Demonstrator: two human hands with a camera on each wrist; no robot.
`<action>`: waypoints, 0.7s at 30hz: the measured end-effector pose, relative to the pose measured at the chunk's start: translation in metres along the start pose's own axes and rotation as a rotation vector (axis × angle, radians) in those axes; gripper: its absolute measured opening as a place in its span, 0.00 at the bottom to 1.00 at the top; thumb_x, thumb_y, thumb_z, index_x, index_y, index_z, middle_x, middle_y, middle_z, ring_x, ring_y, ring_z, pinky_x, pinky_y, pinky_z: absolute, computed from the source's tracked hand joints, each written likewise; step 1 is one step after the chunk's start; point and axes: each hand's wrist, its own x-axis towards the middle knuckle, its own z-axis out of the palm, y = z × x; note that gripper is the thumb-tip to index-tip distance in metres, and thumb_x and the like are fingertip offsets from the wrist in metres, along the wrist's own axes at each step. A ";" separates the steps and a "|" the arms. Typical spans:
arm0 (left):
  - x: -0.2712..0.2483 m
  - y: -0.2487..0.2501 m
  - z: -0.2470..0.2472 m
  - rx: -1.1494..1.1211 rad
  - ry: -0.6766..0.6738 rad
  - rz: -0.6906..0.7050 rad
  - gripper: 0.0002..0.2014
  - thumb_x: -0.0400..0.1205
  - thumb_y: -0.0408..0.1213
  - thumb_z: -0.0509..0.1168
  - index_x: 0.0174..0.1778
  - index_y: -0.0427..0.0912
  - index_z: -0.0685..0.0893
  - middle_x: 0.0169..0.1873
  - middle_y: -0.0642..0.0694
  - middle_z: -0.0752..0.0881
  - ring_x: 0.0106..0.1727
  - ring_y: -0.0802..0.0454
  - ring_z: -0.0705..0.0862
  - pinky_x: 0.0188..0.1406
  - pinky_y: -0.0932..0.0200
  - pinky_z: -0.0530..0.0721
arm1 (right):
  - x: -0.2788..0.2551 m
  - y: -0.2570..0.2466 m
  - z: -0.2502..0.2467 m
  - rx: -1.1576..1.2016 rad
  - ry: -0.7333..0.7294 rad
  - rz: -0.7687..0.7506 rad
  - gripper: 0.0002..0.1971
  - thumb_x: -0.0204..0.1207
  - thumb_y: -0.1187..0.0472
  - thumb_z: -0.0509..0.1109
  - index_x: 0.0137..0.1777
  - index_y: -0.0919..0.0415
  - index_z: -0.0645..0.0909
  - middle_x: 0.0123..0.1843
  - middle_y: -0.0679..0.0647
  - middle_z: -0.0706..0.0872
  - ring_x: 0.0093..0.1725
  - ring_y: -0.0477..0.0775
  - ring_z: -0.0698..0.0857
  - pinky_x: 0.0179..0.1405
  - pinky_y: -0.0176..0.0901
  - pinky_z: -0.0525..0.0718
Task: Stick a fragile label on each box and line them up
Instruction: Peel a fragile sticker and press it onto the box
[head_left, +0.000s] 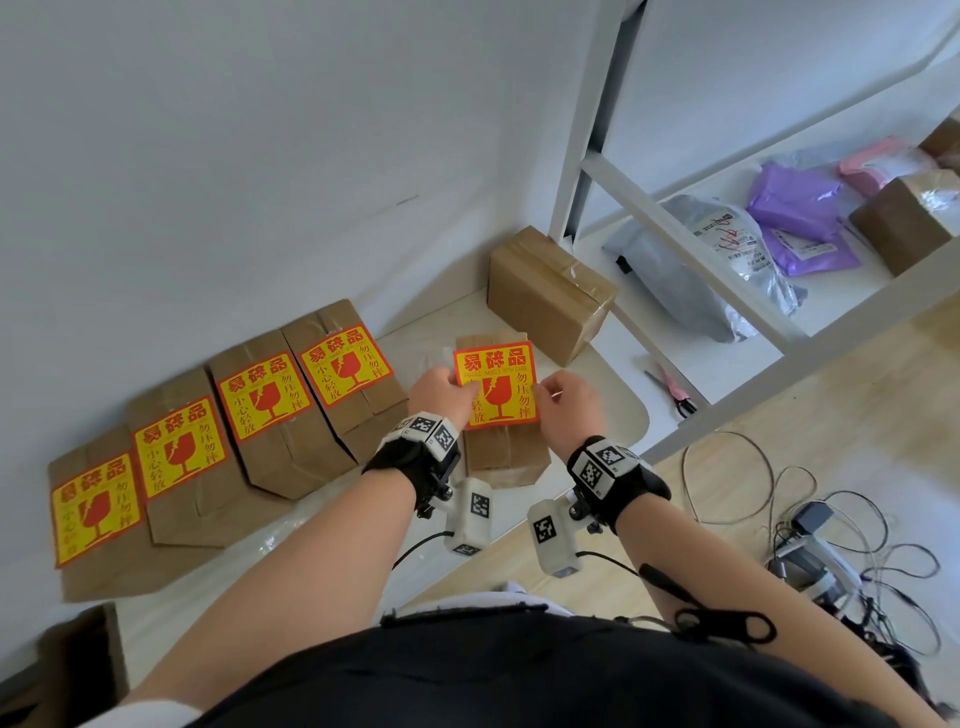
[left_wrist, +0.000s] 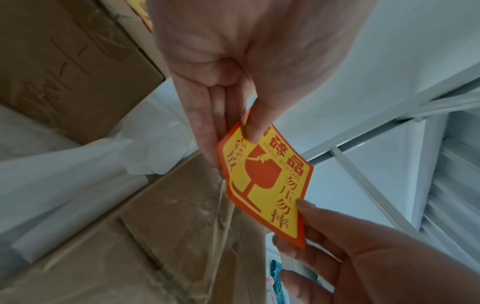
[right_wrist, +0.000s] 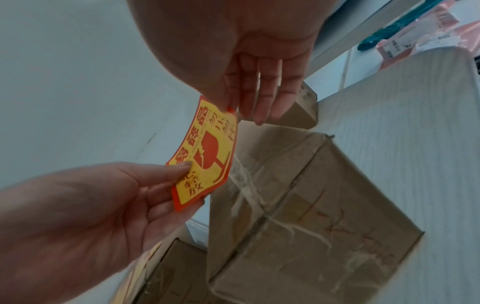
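Observation:
A yellow-and-red fragile label (head_left: 496, 384) (left_wrist: 270, 181) (right_wrist: 207, 150) hangs just above a plain cardboard box (head_left: 506, 457) (left_wrist: 168, 226) (right_wrist: 298, 216) on the white table. My left hand (head_left: 439, 392) (left_wrist: 228, 133) (right_wrist: 166, 179) pinches the label's left edge between thumb and fingers. My right hand (head_left: 566, 402) (left_wrist: 311, 218) (right_wrist: 246, 98) pinches its right edge. Whether the label touches the box top I cannot tell. To the left, several labelled boxes (head_left: 291, 452) stand in a row along the wall. Another unlabelled box (head_left: 550, 296) sits at the back right.
A white shelf frame (head_left: 587, 171) stands right of the table, holding grey and purple mail bags (head_left: 800, 218), more cartons and pink-handled scissors (head_left: 672, 392). Cables (head_left: 831, 519) lie on the wooden floor at right. The table's rounded corner (head_left: 636, 421) is close by my right hand.

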 end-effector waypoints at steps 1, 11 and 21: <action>0.001 0.002 0.000 0.016 0.012 0.014 0.11 0.84 0.45 0.66 0.44 0.41 0.86 0.41 0.44 0.90 0.43 0.44 0.90 0.47 0.45 0.90 | 0.001 0.000 0.000 -0.015 0.008 -0.016 0.07 0.83 0.57 0.65 0.45 0.56 0.81 0.45 0.52 0.85 0.44 0.52 0.82 0.43 0.42 0.76; 0.005 0.004 0.002 0.171 0.112 0.061 0.10 0.87 0.42 0.63 0.50 0.38 0.83 0.43 0.45 0.85 0.42 0.48 0.81 0.40 0.57 0.76 | 0.005 0.003 -0.001 -0.109 -0.005 -0.068 0.08 0.83 0.57 0.64 0.46 0.58 0.80 0.47 0.50 0.82 0.45 0.53 0.81 0.45 0.45 0.79; 0.012 -0.007 0.010 -0.019 0.082 -0.112 0.12 0.82 0.41 0.70 0.58 0.42 0.80 0.55 0.44 0.87 0.57 0.44 0.86 0.52 0.54 0.82 | 0.010 0.011 0.003 -0.146 -0.021 -0.049 0.08 0.83 0.57 0.63 0.45 0.58 0.79 0.47 0.52 0.82 0.45 0.52 0.80 0.45 0.44 0.78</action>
